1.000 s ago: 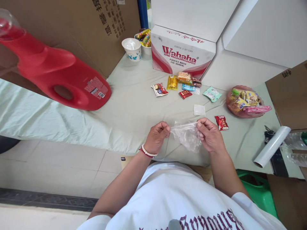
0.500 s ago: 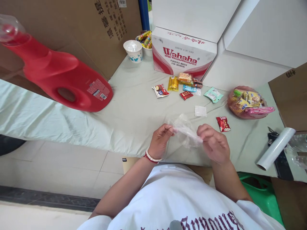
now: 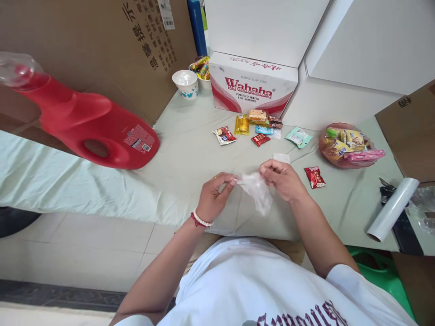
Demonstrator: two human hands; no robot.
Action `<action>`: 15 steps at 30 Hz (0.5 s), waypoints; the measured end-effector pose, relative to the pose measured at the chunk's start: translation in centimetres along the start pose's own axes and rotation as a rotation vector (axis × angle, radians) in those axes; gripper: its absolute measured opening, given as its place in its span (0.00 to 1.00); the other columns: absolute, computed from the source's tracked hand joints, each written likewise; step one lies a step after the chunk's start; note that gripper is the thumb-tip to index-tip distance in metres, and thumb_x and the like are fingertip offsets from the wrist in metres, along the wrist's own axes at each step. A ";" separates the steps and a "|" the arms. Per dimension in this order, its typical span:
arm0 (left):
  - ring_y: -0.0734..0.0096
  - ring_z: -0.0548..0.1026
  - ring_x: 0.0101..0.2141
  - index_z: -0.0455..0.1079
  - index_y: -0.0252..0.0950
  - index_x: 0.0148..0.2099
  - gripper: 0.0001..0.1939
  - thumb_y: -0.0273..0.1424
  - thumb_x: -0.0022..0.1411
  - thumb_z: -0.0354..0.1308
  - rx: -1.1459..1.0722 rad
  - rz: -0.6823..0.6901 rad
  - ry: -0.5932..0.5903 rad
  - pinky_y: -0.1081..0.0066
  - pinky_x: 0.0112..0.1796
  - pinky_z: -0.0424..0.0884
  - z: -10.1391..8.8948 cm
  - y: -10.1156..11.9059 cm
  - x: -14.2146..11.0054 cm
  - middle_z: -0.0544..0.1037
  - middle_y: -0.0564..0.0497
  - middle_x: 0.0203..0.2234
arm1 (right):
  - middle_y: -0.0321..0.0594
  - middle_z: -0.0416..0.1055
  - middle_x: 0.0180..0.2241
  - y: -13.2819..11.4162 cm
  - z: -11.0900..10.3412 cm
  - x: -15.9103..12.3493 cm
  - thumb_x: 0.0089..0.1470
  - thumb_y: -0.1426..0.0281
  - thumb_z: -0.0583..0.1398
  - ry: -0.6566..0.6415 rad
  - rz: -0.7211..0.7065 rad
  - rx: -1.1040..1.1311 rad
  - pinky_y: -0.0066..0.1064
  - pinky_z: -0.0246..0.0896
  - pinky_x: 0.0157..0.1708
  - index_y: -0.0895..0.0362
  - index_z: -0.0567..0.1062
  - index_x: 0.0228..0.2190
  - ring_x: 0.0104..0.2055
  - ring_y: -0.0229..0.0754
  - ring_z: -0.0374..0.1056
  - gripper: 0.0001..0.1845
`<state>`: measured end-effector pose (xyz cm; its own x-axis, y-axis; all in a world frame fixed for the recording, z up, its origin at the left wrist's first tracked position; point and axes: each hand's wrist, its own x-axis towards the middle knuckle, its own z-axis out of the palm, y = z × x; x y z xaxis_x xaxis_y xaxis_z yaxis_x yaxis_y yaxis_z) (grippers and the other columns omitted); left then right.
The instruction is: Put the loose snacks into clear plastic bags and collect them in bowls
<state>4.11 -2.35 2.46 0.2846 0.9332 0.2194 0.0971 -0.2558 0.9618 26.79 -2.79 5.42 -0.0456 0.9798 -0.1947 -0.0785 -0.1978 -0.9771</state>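
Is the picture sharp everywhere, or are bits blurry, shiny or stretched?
In the head view, light is soft and fairly even; the clear plastic bag between left hand and right hand looks blurry, its folds hard to tell; large lettering on the Wahaha box reads clearly; pale sheen runs along the white roll; the red jug, far left, seems stretched, probably by the lens.

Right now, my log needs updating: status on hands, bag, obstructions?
Left hand, right hand: both pinching clear bag. Bag crumpled. White square partly hidden behind right hand.
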 end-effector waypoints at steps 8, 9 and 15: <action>0.61 0.81 0.47 0.77 0.44 0.44 0.06 0.33 0.69 0.58 0.298 0.330 0.024 0.58 0.51 0.74 -6.0 1.2 0.8 0.83 0.46 0.43 | 0.33 0.67 0.29 0.2 -2.5 2.1 0.48 0.50 0.70 0.297 -0.188 0.119 0.26 0.55 0.21 0.52 0.72 0.32 0.25 0.34 0.58 0.22; 0.60 0.81 0.48 0.77 0.45 0.43 0.06 0.33 0.68 0.59 0.368 0.363 -0.042 0.55 0.53 0.73 -6.2 1.3 0.4 0.84 0.46 0.44 | 0.35 0.70 0.33 0.4 -3.0 2.0 0.49 0.47 0.69 0.302 -0.165 0.115 0.26 0.58 0.22 0.52 0.73 0.33 0.27 0.35 0.62 0.23; 0.62 0.78 0.56 0.76 0.43 0.36 0.09 0.24 0.65 0.58 0.492 0.518 -0.538 0.50 0.65 0.62 -2.8 -0.3 -2.9 0.83 0.48 0.50 | 0.48 0.71 0.54 1.1 -3.6 0.7 0.56 0.32 0.51 0.208 -0.021 -0.070 0.41 0.75 0.40 0.49 0.72 0.55 0.52 0.51 0.72 0.42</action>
<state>0.61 -4.29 1.98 0.8030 0.4576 0.3819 0.1949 -0.8071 0.5573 30.23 -2.20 3.86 0.1624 0.9701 -0.1803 -0.0079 -0.1815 -0.9834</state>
